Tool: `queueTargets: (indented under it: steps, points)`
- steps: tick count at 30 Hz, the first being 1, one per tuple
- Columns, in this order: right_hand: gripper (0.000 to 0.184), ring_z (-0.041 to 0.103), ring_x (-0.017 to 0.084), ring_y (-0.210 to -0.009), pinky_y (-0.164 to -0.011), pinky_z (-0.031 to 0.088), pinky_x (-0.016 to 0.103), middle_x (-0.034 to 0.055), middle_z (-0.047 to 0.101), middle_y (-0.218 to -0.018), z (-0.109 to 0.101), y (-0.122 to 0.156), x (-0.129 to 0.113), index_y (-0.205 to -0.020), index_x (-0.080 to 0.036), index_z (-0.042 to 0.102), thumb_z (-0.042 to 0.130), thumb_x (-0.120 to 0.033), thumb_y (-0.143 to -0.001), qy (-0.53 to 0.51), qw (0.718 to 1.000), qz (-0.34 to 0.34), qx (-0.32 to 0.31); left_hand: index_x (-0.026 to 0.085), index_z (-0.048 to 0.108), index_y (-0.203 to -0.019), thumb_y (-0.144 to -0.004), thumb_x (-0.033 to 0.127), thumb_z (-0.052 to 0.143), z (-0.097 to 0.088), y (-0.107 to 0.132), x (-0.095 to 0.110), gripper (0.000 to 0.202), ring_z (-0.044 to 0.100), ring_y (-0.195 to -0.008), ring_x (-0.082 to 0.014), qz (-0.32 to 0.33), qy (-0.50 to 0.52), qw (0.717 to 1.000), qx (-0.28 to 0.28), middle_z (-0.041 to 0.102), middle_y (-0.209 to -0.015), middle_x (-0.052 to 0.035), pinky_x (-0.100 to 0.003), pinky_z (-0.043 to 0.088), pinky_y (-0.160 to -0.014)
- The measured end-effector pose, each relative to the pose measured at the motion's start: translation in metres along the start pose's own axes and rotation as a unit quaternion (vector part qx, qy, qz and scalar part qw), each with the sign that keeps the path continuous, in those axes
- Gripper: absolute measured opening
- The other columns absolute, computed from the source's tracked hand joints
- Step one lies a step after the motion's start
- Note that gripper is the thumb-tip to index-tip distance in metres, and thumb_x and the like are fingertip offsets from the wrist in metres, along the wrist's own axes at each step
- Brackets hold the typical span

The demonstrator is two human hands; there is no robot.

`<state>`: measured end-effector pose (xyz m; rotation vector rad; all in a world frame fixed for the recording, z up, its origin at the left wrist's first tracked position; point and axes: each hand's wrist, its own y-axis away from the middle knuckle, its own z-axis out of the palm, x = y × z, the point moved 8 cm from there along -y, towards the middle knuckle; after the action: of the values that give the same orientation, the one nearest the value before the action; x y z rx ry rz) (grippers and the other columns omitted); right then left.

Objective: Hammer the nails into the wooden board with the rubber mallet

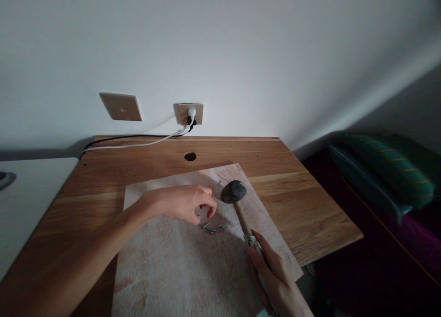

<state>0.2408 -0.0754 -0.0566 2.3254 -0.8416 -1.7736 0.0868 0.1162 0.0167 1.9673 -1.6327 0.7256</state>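
Your right hand (272,275) is wrapped tight around the wooden handle of a hammer (241,206); the hammer's dark round head sits up near the far part of the pale board (165,262), and you cannot tell if it touches the board or hangs just above it; the handle slants back down to your hand at the near right edge of the board.

Your left hand (186,204) reaches in from the left over the middle of the board; its fingers are curled in and pinched close together, with the tips pointing down; you cannot tell if something small is held between them; the hand is just beside the hammer's head, to its left.

A little pile of nails (212,227) lies on the board, right under your left fingertips and near the hammer handle.

The board lies flat on the brown wooden counter (310,216); a round hole (190,156) is in the counter behind the board; a white plug (191,113) sits in the wall socket, and its cable runs left along the back edge of the counter.
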Motion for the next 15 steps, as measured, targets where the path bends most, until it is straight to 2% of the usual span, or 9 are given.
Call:
queueTargets:
  steps: [2,6,10,15]
  points:
    - [0.081,0.037,0.009,-0.031,-0.032,0.025,0.019,-0.0081,0.051,-0.046,0.001,0.000,-0.002,-0.148,-0.016,0.059,0.054,-0.079,-0.097,0.008,1.000,-0.004,-0.006,0.026,0.072,-0.083,-0.070,-0.004,0.068,0.012,0.000,0.006,0.033,0.058,-0.068,-0.0129,0.004,0.011,0.999,-0.037,0.060,-0.082,0.0031,-0.025,0.040,-0.062]
    - [0.083,0.036,0.009,-0.030,-0.031,0.024,0.018,-0.0097,0.049,-0.045,0.004,0.001,0.001,-0.149,-0.016,0.057,0.053,-0.080,-0.097,0.000,1.000,0.004,-0.017,0.026,0.072,-0.081,-0.069,-0.005,0.068,0.021,-0.004,0.004,0.033,0.057,-0.065,-0.0127,0.002,0.026,0.999,-0.040,0.060,-0.079,0.0035,-0.026,0.040,-0.061]
    - [0.087,0.034,0.009,-0.030,-0.031,0.026,0.017,-0.0103,0.048,-0.043,0.004,0.000,0.005,-0.152,-0.012,0.053,0.054,-0.079,-0.097,-0.006,1.000,0.021,-0.019,0.023,0.068,-0.074,-0.070,-0.002,0.069,0.021,-0.006,0.003,0.026,0.055,-0.065,-0.0127,-0.019,0.004,0.999,-0.050,0.058,-0.077,0.0036,-0.028,0.039,-0.062]
    - [0.087,0.037,0.008,-0.031,-0.031,0.029,0.017,-0.0092,0.051,-0.047,0.004,0.000,0.003,-0.151,-0.011,0.054,0.054,-0.079,-0.097,-0.001,1.000,0.006,-0.016,0.020,0.066,-0.071,-0.074,0.004,0.073,0.013,-0.002,-0.004,0.017,0.056,-0.070,-0.0127,-0.084,-0.050,0.993,-0.067,0.061,-0.083,0.0023,-0.029,0.039,-0.067]
